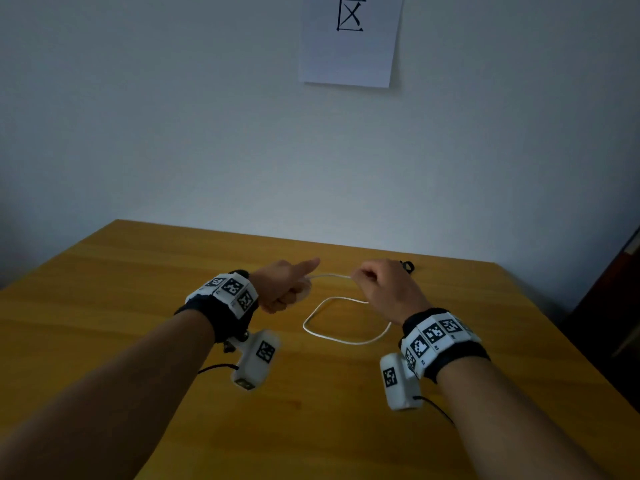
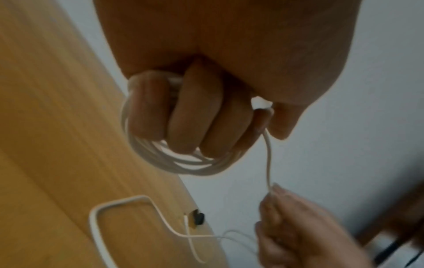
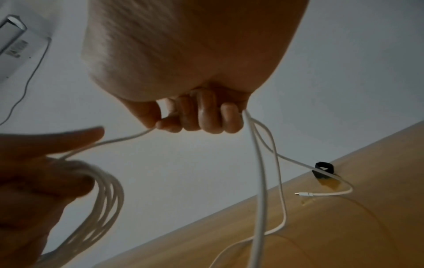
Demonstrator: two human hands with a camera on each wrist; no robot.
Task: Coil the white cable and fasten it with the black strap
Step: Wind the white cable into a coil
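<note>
Several turns of the white cable (image 2: 183, 163) are held bunched in the left hand (image 1: 284, 287), whose lower fingers (image 2: 195, 112) are curled tightly round the coil while the forefinger is stretched out forward. The hand is raised above the middle of the wooden table (image 1: 138, 306), toward its far edge. From the coil a short run of cable is stretched across to the right hand (image 1: 388, 289), where it is pinched between thumb and curled fingers (image 3: 206, 116); the grip is narrow and closed on the cable. Below the right hand two strands are seen hanging down to the tabletop. A loose loop of the cable lies flat on the table between the two wrists, nearer the right one. The free end, with its small connector (image 3: 305, 194), lies on the table near the far edge, just beside the black strap (image 3: 322, 169). The strap lies close to the far edge, beyond the right hand, and is crossed by one strand of the cable in the right wrist view. A sheet of paper (image 1: 349, 46) with a black mark is fixed to the wall behind the table
</note>
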